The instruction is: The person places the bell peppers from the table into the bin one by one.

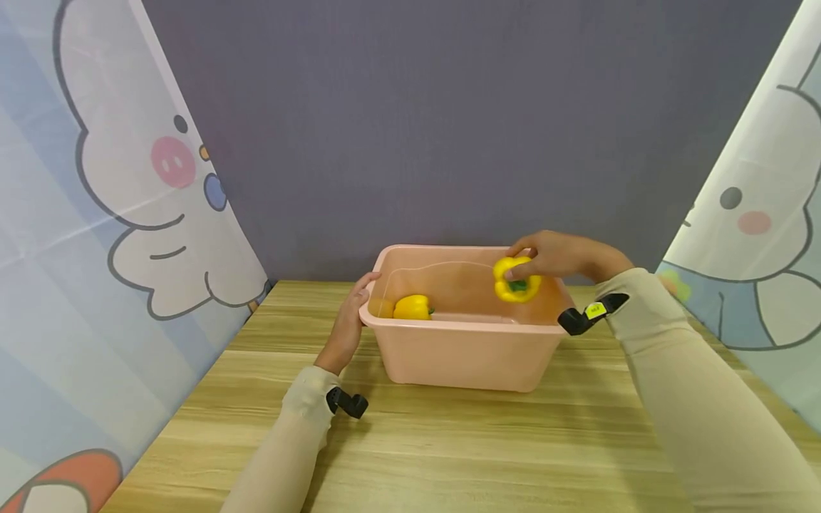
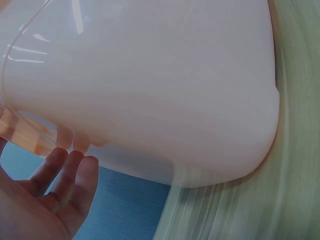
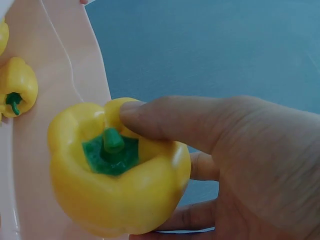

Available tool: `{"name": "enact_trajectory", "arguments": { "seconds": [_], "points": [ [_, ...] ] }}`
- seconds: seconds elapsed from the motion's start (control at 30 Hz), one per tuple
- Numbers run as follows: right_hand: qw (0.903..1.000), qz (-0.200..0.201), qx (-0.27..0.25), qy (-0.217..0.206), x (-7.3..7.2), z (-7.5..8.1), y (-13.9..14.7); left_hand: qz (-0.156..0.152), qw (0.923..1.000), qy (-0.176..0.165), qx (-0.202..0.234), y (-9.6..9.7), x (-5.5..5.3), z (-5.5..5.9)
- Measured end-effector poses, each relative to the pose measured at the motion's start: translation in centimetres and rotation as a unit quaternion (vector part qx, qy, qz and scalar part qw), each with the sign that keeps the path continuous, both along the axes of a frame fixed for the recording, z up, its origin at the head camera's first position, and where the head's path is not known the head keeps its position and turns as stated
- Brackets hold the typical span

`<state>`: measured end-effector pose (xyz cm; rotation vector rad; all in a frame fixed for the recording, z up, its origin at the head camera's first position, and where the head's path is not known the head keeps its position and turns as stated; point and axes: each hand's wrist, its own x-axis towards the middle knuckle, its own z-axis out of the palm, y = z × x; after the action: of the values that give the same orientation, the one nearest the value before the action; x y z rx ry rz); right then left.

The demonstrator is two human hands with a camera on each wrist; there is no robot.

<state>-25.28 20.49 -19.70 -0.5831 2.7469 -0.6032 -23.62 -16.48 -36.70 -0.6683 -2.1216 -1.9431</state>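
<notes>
In the head view, my right hand [image 1: 554, 255] grips a yellow bell pepper [image 1: 499, 283] over the right part of a pink plastic tub [image 1: 462, 356]. The right wrist view shows the thumb on top of this pepper [image 3: 115, 200], beside its green stem, and the other fingers round its far side. Another yellow bell pepper [image 1: 410, 308] lies inside the tub at the left. My left hand [image 1: 348, 322] holds the tub's left rim. From the left wrist, the fingertips [image 2: 87, 172] show against the tub's outer side, just beneath the rim.
The tub stands on a wood-grain table [image 1: 449, 456], near a dark grey back wall [image 1: 449, 128]. Cartoon-printed cloths hang on the left [image 1: 38, 299] and right [image 1: 770, 285]. At the right wrist view's left edge, part of another yellow shape [image 3: 3, 37] shows above the lying pepper.
</notes>
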Motion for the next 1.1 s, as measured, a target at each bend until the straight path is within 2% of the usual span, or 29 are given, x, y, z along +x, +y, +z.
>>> {"name": "enact_trajectory", "arguments": {
  "seconds": [0.73,1.1],
  "points": [
    [0.9996,-0.018,0.003,0.022,-1.3,-1.2,-1.8,-0.006,1.0,-0.001,0.008,0.1,-0.2,-0.1],
    [0.9995,-0.014,0.025,0.009,-1.9,-0.6,-2.3,-0.012,0.9999,0.001,0.007,0.1,0.0,0.2]
  ]
}}
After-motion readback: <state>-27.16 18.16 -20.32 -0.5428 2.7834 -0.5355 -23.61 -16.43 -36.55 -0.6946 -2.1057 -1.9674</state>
